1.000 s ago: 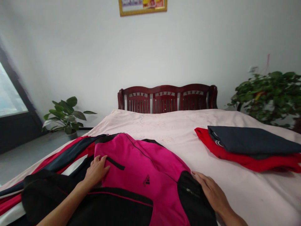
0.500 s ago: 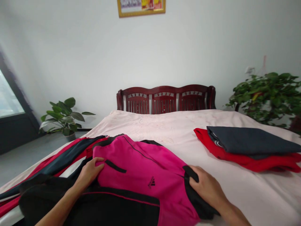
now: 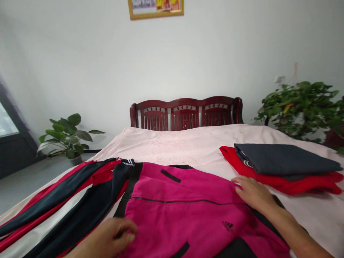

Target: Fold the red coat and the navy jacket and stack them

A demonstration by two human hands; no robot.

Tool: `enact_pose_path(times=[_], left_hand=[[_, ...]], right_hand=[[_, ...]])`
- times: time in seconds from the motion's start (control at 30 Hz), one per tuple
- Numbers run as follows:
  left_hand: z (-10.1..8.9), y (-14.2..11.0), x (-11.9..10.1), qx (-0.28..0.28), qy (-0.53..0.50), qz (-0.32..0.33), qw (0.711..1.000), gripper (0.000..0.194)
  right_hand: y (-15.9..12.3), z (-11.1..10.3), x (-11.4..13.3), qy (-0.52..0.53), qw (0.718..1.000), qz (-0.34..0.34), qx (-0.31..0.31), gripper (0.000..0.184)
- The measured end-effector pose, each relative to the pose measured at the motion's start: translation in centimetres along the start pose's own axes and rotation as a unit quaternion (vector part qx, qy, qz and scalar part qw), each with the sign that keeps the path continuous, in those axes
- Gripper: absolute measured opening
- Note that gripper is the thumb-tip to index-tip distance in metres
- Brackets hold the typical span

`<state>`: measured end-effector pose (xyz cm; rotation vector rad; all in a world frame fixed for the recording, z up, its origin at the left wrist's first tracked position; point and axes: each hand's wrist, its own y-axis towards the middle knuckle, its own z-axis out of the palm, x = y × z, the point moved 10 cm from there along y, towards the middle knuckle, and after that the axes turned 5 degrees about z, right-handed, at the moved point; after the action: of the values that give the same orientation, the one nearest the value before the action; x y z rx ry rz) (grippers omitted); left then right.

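A right hand (image 3: 254,193) lies open on a pink jacket (image 3: 182,215) spread across a bed (image 3: 172,143); the left hand (image 3: 107,240) curls at its edge, grip unclear (light, soft cloth, likely best lifted by the edge).

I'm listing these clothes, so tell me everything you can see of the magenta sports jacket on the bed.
The magenta sports jacket lies spread flat on the pale pink bedsheet. Its fabric looks smooth and synthetic, with black panels, thin black piping, two short black slit-like trims and a small black logo. The right hand rests on its right edge; the left hand is at its near left edge.
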<state>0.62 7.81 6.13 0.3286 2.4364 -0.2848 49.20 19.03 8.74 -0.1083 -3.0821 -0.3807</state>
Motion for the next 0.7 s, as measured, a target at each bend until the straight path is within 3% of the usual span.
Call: enact_pose_path(times=[0.03,0.1,0.17,0.23,0.4,0.57,0.63,0.7], left_hand=[[-0.9,1.7,-0.5,0.004,0.015,0.013,1.0,0.03],[-4.0,5.3,-0.4,-0.061,0.067,0.013,0.996,0.03],[-6.9,8.6,1.1,-0.144,0.101,-0.024,0.984,0.031],[-8.3,11.3,3.3,-0.188,0.112,-0.065,0.974,0.037],[-8.7,14.8,7.8,-0.253,0.09,-0.159,0.95,0.053],[-8.6,15.7,9.4,-0.306,0.032,-0.189,0.933,0.076],[-8.7,16.1,9.3,-0.309,0.001,-0.169,0.936,0.069],[-8.8,16.3,8.6,-0.301,-0.036,-0.131,0.944,0.048]], right_hand=[[0.5,0.2,1.2,0.031,0.999,-0.014,0.0,0.037],[1.7,0.8,3.0,0.085,0.996,-0.022,0.007,0.036],[3.1,1.6,4.1,0.116,0.993,-0.011,0.015,0.036],[4.4,2.4,5.0,0.126,0.992,-0.004,0.021,0.037],[6.6,4.0,7.0,0.127,0.992,0.004,0.021,0.036],[7.5,5.6,9.0,0.124,0.991,0.024,0.041,0.038],[7.5,6.1,9.9,0.125,0.99,0.03,0.053,0.038],[7.4,6.1,10.8,0.132,0.989,0.027,0.062,0.034]])
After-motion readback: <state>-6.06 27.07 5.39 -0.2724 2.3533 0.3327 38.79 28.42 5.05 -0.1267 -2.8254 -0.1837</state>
